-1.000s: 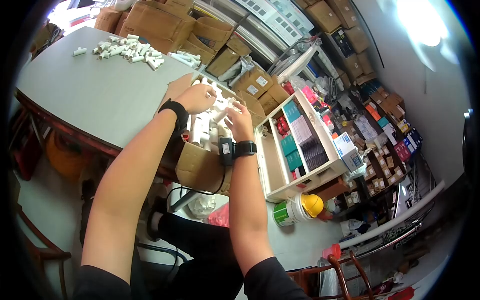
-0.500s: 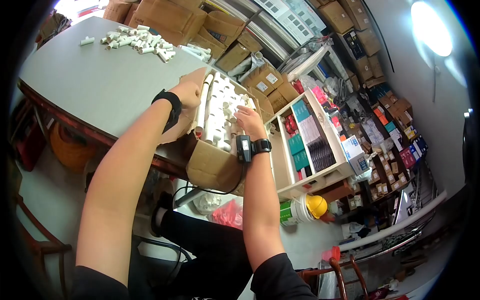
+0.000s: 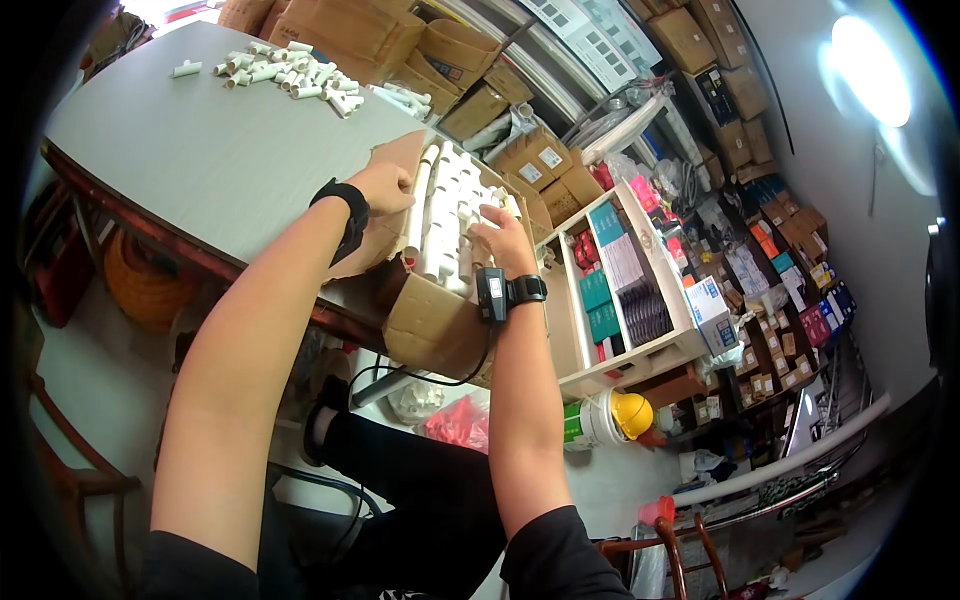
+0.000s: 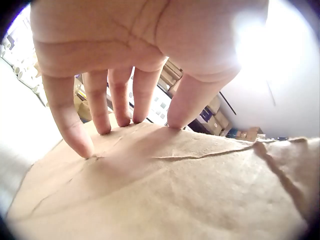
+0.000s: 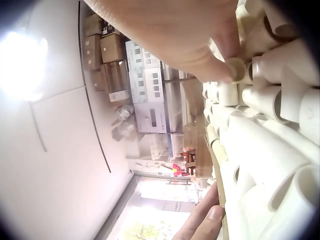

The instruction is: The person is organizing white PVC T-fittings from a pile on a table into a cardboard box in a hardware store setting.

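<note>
A cardboard box (image 3: 440, 325) at the table's edge is packed with white plastic pipe fittings (image 3: 437, 240). My left hand (image 3: 382, 190) is at the box's raised flap (image 3: 372, 240), on the table side. In the left wrist view, its spread, fairly straight fingers and thumb rest their tips on the creased cardboard. My right hand (image 3: 508, 245) reaches over the fittings. Seen from the right wrist, its thumb and a finger pinch the round end of a white pipe fitting (image 5: 238, 70) among the others; the hand hides part of it.
More white fittings (image 3: 290, 72) lie piled on the grey table (image 3: 200, 150), one apart from the pile. A drawer unit (image 3: 625, 285) stands right of the box. Below are a white bucket (image 3: 595, 418) and yellow helmet (image 3: 632, 415). A black cable (image 3: 440, 382) hangs before the box.
The left hand has moved from over the fittings to the flap at the box's left. The right hand stays over the fittings, its fingers shifting among them. The head view has also shifted.
</note>
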`<control>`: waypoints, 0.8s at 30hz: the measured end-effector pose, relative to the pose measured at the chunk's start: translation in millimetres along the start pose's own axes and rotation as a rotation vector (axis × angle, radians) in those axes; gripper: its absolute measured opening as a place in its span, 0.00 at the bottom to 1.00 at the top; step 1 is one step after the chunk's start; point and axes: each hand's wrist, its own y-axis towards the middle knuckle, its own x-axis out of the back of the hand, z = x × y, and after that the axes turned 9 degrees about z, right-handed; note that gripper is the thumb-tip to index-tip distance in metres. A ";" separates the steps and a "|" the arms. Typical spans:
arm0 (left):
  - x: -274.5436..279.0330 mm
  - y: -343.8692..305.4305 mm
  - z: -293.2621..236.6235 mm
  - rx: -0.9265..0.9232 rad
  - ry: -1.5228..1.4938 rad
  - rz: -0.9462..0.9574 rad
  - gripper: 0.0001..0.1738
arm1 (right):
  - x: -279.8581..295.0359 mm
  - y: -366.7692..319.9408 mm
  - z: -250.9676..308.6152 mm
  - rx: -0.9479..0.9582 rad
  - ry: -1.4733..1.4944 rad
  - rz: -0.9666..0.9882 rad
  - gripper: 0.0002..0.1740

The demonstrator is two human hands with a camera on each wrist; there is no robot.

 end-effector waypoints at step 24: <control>0.8 -6.9 0.4 -0.012 -0.163 0.012 0.28 | 0.7 7.4 -8.4 -0.020 0.071 0.009 0.25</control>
